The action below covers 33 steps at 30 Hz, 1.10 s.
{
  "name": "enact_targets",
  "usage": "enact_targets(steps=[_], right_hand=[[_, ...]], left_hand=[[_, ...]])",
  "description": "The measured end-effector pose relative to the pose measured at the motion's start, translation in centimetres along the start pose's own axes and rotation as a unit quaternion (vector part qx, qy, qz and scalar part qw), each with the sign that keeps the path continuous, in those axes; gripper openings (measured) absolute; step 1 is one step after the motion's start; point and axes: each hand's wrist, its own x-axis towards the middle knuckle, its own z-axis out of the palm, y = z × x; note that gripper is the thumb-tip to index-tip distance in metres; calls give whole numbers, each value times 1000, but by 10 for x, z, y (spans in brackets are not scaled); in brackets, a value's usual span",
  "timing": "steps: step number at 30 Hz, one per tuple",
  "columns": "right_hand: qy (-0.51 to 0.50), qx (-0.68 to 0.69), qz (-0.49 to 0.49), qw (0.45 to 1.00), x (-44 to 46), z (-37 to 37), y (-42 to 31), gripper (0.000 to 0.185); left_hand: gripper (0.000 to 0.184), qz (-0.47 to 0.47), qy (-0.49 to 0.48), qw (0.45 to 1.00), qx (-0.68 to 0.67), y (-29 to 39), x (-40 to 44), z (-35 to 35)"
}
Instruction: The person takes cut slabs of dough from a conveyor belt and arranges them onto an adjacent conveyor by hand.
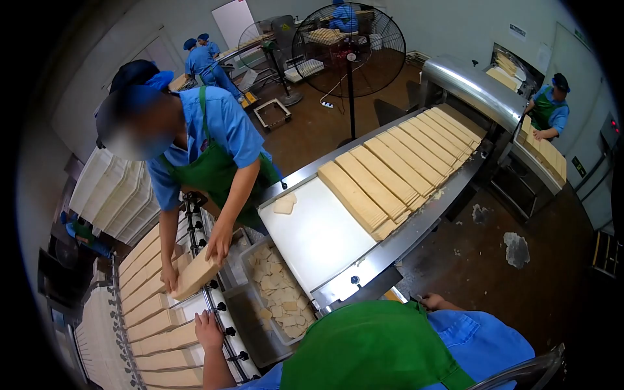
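My left hand rests with its fingers stretched out at the edge of the lower-left conveyor, beside its metal rail with black knobs. Long stacks of thin, pale square biscuits lie in lanes just beyond it. My right hand is low by my side near the front end of the long conveyor; its fingers are partly hidden, so its grip is unclear. Across from me, a co-worker in a green apron holds a stack of biscuits in both hands over the lanes.
Rows of biscuits cover the long conveyor's far part, with a few loose pieces near its end. A bin of biscuit pieces stands between the conveyors. Beyond are a large standing fan, stacked white crates and other workers.
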Motion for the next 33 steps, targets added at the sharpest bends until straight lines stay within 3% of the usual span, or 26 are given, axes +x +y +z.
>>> enact_targets(steps=[9, 23, 27, 33], right_hand=[[-21, 14, 66, 998, -11, -11, 4, 57], [15, 14, 14, 1000, 12, -15, 17, 52], [2, 17, 42, 999, 6, -24, 8, 51], [38, -24, -30, 999, 24, -20, 29, 51]], left_hand=[[37, 1, 10, 1000, 7, 3, 1, 0], [35, 2, 10, 1000, -1, 10, 1, -5], [31, 6, 24, 1000, 10, 11, -2, -6], [24, -42, 46, 998, -1, 10, -3, -5]])
